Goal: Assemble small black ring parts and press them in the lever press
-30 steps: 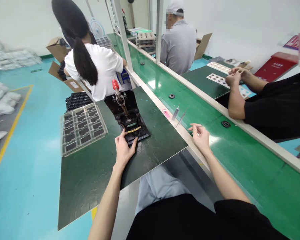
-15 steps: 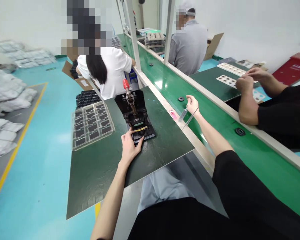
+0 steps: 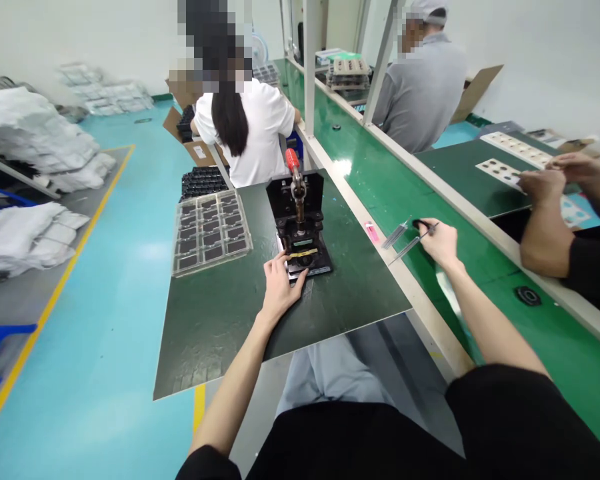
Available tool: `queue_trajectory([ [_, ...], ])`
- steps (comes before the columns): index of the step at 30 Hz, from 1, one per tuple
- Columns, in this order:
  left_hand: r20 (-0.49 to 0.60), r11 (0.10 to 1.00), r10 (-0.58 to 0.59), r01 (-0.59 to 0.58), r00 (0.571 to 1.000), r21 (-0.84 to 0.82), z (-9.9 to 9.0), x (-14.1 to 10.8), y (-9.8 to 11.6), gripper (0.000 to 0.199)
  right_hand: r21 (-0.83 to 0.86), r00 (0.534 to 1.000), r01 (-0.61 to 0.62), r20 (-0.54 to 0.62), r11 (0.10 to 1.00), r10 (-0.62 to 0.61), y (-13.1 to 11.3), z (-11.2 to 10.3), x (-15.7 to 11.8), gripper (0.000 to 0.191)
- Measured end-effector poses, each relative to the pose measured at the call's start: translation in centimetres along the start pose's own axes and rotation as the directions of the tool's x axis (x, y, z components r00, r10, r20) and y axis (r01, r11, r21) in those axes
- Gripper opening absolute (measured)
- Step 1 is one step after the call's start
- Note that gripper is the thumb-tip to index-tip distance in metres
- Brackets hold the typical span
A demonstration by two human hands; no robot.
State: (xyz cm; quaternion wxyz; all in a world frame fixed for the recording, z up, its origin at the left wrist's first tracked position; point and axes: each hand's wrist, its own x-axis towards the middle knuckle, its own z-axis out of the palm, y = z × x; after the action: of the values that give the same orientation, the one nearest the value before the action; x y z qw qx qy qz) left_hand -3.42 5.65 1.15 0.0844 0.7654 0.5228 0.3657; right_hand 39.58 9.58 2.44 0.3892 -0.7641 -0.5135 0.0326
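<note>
Left hand (image 3: 280, 290) open, fingers spread against the base of a black toggle press (image 3: 300, 230), nearer it than the right hand (image 3: 441, 243), narrowed and apparently pinching slim steel tweezers (image 3: 411, 245) angled toward the press across a green conveyor belt (image 3: 405, 167).

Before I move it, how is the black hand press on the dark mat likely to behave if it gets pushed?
The black hand press looks like solid metal, so it is probably heavy for its size. Its red-tipped lever stands tall above the base, so a shove high up might tip it. The dark mat looks smooth, so the base could perhaps skid.
</note>
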Motion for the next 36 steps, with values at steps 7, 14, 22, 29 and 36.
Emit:
queue_trajectory([
  [7,0.018,0.965,-0.029,0.032,0.999,-0.259,-0.3,-3.6,6.7,0.015,0.209,0.961,-0.212,-0.136,0.955,0.243,-1.9,-9.2,-16.2,0.041],
  [14,0.402,0.731,0.008,0.269,0.916,-0.627,1.3,-7.3,11.8,0.03,0.527,0.947,-0.319,0.206,0.788,0.246,-10.9,-3.8,-26.6,0.038],
  [22,0.311,0.777,-0.276,0.401,0.91,-0.485,-2.1,-7.2,7.2,0.028,0.661,0.862,-0.267,0.489,0.702,-0.132,-14.8,-0.9,-24.9,0.044],
  [29,0.291,0.983,-0.065,0.112,0.954,-0.145,-1.7,-4.9,3.6,0.022,0.7,0.918,-0.079,0.329,0.709,-0.223,-16.1,2.1,-18.1,0.042],
  [36,0.212,0.99,0.01,0.019,0.977,-0.137,-0.2,-5.6,4.1,0.039,0.688,0.885,-0.012,0.345,0.726,-0.312,-17.4,8.9,-12.2,0.056],
])
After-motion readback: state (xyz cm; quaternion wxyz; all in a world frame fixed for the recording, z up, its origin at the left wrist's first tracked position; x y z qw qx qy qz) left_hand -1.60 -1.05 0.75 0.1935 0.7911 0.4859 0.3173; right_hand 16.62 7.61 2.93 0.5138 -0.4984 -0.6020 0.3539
